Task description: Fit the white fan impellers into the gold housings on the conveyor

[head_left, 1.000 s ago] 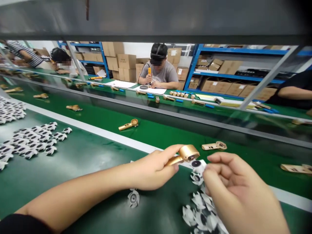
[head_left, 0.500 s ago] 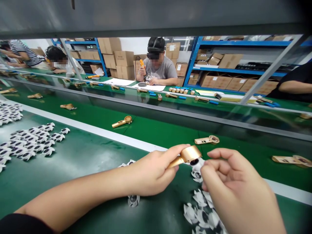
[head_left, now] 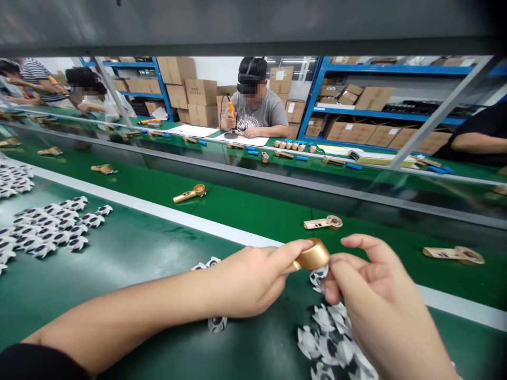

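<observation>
bench [head_left: 130, 285], green, wide, glossy, edged along its far side by a white strip [head_left: 170, 215]; beyond the strip, a belt [head_left: 249, 214] in brighter green. rack [head_left: 368, 112], blue, at the back, stocked with cartons [head_left: 202, 92]. worker [head_left: 262, 113], one, grey shirt and dark headset, seated across the belt, an orange tool [head_left: 231, 110] in hand. right hand [head_left: 380, 295], bare, index finger raised, other fingers curled, thumb tip close against the rim of the held piece; whether it grips anything, cannot tell. left hand [head_left: 255, 279], bare, back to view, fingers closed about a handle, one digit laid over the ring above. gold part [head_left: 315, 255], one, in the left hand, held above the bench just short of the belt: short round ring on a slim handle mostly hidden by the fingers; outer wall smooth, satin, metallic, with a pale band of light; ring tilted, its inside out of view. loose parts [head_left: 190, 193], same gold, spaced along the belt, the two nearest the right paler, with dark slots in the handle. fans [head_left: 328, 345], white, curved blades, dark centres, clustered below the right hand and massed at far left.
</observation>
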`<state>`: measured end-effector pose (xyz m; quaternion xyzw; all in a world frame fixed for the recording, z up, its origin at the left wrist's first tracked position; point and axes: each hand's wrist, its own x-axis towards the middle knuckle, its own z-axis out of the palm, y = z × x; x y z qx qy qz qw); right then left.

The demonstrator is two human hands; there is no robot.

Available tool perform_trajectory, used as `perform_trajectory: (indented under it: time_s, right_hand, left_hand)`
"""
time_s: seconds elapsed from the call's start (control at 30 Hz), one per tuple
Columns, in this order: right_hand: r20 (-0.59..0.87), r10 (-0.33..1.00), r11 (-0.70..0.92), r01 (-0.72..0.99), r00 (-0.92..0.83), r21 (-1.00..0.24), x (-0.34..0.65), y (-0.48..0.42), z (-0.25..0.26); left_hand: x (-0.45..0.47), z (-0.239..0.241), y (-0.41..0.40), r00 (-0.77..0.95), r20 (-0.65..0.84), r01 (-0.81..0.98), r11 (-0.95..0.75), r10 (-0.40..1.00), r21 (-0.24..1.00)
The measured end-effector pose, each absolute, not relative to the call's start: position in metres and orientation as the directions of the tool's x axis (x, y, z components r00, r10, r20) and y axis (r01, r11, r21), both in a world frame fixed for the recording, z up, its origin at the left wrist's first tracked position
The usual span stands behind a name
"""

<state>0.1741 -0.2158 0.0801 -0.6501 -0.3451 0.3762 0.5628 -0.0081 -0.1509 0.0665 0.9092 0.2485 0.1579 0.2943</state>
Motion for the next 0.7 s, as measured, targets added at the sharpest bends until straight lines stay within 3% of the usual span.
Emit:
perform_trajectory:
  time_s: [0.1, 0.17, 0.3, 0.43, 0.53, 0.7]
  right_hand:
    - [-0.234, 0.902, -0.183, -0.171, 0.362, -0.968, 0.178, -0.210, 0.077]
    - [-0.281, 0.930, -0.242, -0.180, 0.238, -0.953, 0.175, -0.206, 0.070]
    - [-0.309, 0.951, -0.310, 0.058, 0.013, -0.949, 0.145, -0.206, 0.036]
    - [-0.208, 0.968, -0.149, 0.351, -0.139, -0.924, 0.109, -0.220, -0.004]
    - [-0.112, 0.971, 0.003, 0.479, -0.212, -0.878, 0.097, -0.228, -0.019]
    - [-0.062, 0.964, 0.101, 0.576, -0.257, -0.811, 0.087, -0.232, -0.024]
  left_hand:
    - [-0.008, 0.068, -0.146, 0.851, 0.153, 0.335, -0.743, 0.503, 0.580]
    - [-0.010, 0.070, -0.133, 0.851, 0.128, 0.377, -0.762, 0.510, 0.527]
    - [-0.025, 0.062, -0.083, 0.720, 0.036, 0.648, -0.690, 0.693, 0.324]
    - [-0.047, 0.030, -0.035, 0.511, -0.014, 0.845, -0.499, 0.860, 0.194]
    - [-0.058, 0.012, -0.022, 0.413, -0.032, 0.903, -0.405, 0.910, 0.146]
    - [-0.050, 0.021, -0.029, 0.380, 0.015, 0.915, -0.378, 0.925, 0.139]
